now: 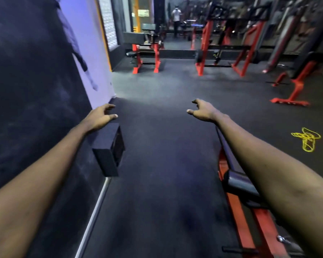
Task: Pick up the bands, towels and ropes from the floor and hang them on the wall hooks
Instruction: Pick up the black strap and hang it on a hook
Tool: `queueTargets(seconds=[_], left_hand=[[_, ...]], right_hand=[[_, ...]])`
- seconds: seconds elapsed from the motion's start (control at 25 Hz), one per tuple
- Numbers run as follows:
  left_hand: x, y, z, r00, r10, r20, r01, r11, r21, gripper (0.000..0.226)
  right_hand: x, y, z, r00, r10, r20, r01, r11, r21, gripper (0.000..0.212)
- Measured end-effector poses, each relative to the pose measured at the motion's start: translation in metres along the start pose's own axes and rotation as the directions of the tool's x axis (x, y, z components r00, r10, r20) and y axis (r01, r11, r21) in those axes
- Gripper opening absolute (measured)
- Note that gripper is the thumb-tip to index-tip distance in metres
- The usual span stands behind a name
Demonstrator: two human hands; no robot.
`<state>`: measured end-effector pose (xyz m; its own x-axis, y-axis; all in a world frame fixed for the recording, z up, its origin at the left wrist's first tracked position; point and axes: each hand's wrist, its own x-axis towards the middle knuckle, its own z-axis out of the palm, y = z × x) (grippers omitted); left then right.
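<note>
A tangled yellow rope (306,139) lies on the dark gym floor at the right, well away from both hands. My left hand (101,116) is stretched forward near the dark wall, fingers loosely curled, holding nothing. My right hand (201,111) is also stretched forward over the floor, fingers relaxed and empty. Cloth items (73,41), grey and dark, hang along the left wall higher up; the hooks themselves are not visible.
A black box (108,149) juts from the left wall below my left arm. A red and black machine frame (237,185) runs under my right arm. Red racks and benches (229,43) stand at the far end. Open floor (162,146) stretches ahead.
</note>
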<state>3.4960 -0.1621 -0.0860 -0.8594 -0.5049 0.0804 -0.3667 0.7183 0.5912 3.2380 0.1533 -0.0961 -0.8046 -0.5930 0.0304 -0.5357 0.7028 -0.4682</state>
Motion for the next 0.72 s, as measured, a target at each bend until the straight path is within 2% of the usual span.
queueTargets(seconds=[0.2,0.44,0.72], left_hand=[[0.117,0.033,0.064,0.988,0.084,0.129,-0.083,0.996,-0.015,0.053],[0.234,0.075,0.125,0.961,0.161,0.226,-0.157,0.987,-0.037,0.057],[0.418,0.132,0.196,0.876,0.343,0.339,-0.326,0.939,-0.105,0.054]], right_hand=[[0.038,0.081,-0.017,0.990,0.136,-0.048,-0.135,0.991,0.022,0.068],[0.083,0.155,-0.042,0.938,0.324,-0.126,-0.321,0.946,0.044,0.064],[0.172,0.223,-0.061,0.814,0.549,-0.191,-0.545,0.835,0.074,0.062]])
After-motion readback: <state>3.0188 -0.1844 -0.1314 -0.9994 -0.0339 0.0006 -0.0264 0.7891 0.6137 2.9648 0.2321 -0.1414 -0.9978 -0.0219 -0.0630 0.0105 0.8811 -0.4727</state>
